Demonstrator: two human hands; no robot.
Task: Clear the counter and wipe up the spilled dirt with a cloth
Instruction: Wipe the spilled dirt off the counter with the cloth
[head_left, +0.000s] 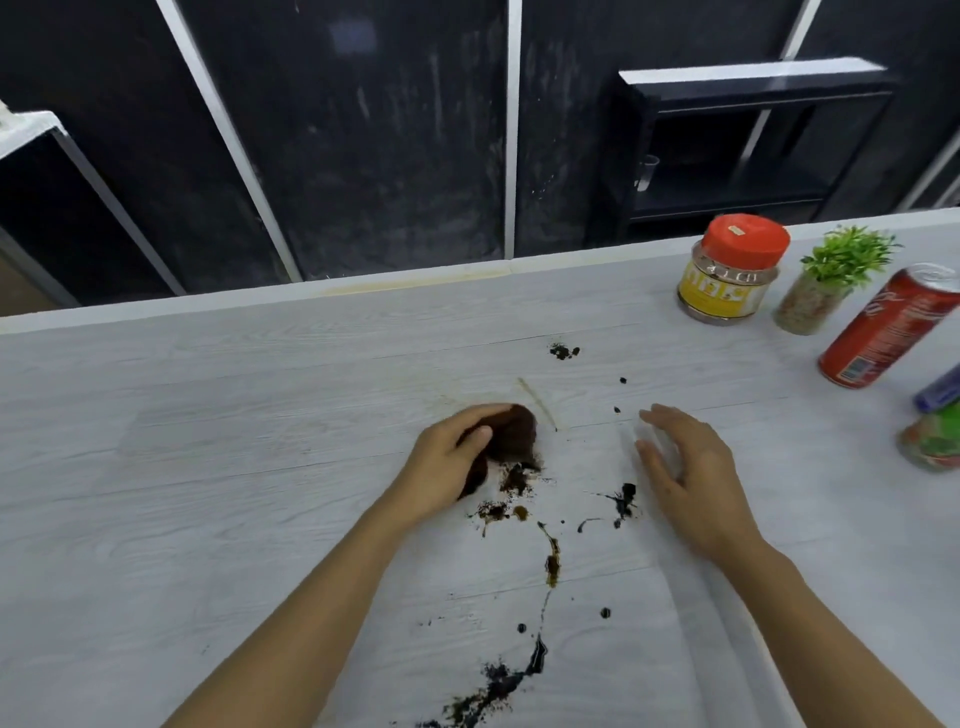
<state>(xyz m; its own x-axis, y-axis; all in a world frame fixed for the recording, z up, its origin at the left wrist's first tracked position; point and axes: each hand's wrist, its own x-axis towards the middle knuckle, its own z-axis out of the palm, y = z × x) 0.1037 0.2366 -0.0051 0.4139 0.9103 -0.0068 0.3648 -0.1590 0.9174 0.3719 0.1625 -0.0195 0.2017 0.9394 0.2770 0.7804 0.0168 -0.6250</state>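
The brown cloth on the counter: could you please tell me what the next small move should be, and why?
Probably pull the brown cloth, gripped by the left hand, toward the near edge across the dark dirt patch just below it. More dirt trails on from there down the white counter, not yet wiped.

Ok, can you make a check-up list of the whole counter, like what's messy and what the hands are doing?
Surface: pale wood-grain counter, streaked with dark dirt from the middle to the near edge.
Job's things: brown cloth, bunched at the spill's far end.
Clutter: red-lidded jar, small potted plant, red can and a half-seen blue-topped container, all far right.
Hands: left hand grips the cloth; right hand open, holding nothing.
Cables: nothing seen.
Surroundings: dark wall panels, black shelf behind the counter.
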